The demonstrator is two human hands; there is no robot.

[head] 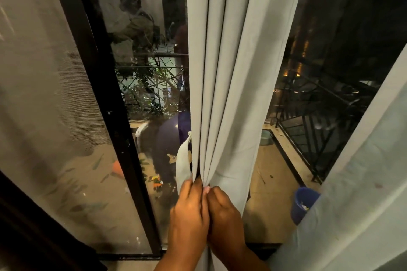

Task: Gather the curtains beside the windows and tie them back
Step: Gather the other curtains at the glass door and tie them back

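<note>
Left hand: my left hand (189,211) pinches the gathered folds at its fingertips.
Right hand: my right hand (224,215) grips the same bunch, touching the left.
Curtain: the grey curtain (229,77) hangs bunched before the glass door (141,94).
Tie-back: a pale strap (182,160) dangles loose at the bunch's left.
Progress: gathered, I judge; tying remains.
Second curtain: the curtain at right (363,182) hangs untied.
Hidden: the bunch's lower part behind my hands.
</note>
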